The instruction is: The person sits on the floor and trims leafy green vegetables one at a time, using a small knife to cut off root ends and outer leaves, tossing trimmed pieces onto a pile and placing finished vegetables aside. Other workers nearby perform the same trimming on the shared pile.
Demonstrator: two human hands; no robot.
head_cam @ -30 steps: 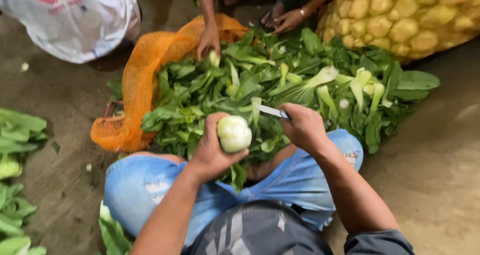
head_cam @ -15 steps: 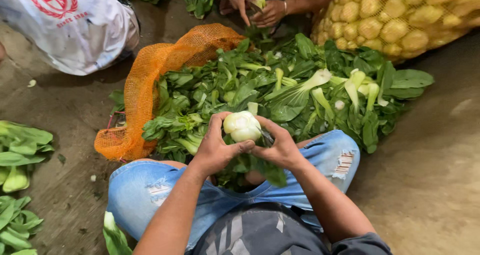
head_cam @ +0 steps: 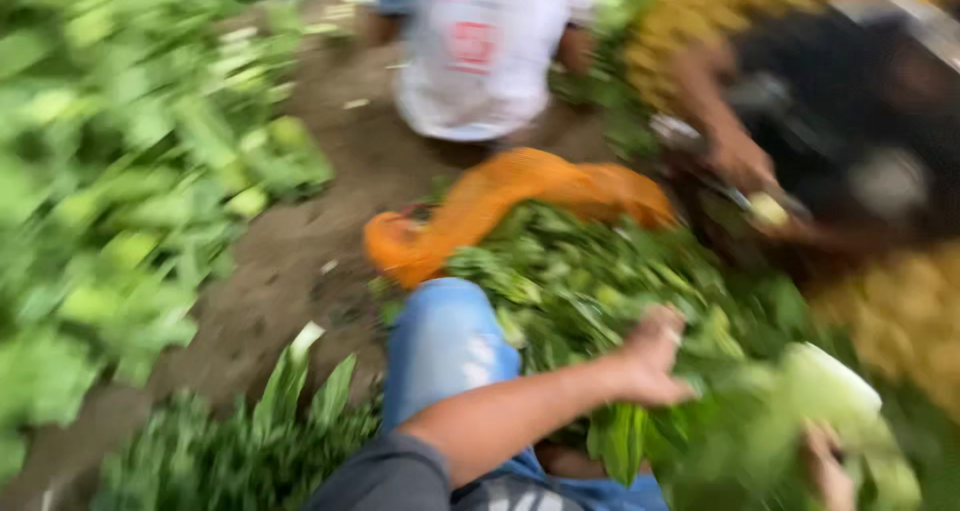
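Head view, blurred: left hand (head_cam: pixel 655 356) grips leaves (head_cam: pixel 625 436); right hand (head_cam: pixel 828 463) holds bok choy (head_cam: pixel 835 396) beside it.

Head view, heavily motion-blurred. The person's left hand (head_cam: pixel 652 359) reaches into a heap of loose green leafy vegetables (head_cam: pixel 600 281) at centre, fingers curled among the leaves. At five o'clock, the right hand (head_cam: pixel 825 461) shows only in part beside a pale green, white-stemmed leafy head (head_cam: pixel 830 396); whether it grips this cannot be told. A crumpled orange mesh sack (head_cam: pixel 500 206) borders the heap at twelve o'clock. A blue-denim knee (head_cam: pixel 445 341) lies at six o'clock. At nine o'clock, further blurred green leaves (head_cam: pixel 120 171) cover the brown earthen ground (head_cam: pixel 300 261). At one o'clock, a co-worker's white shirt (head_cam: pixel 480 51); at three o'clock, another co-worker's hand (head_cam: pixel 745 166).
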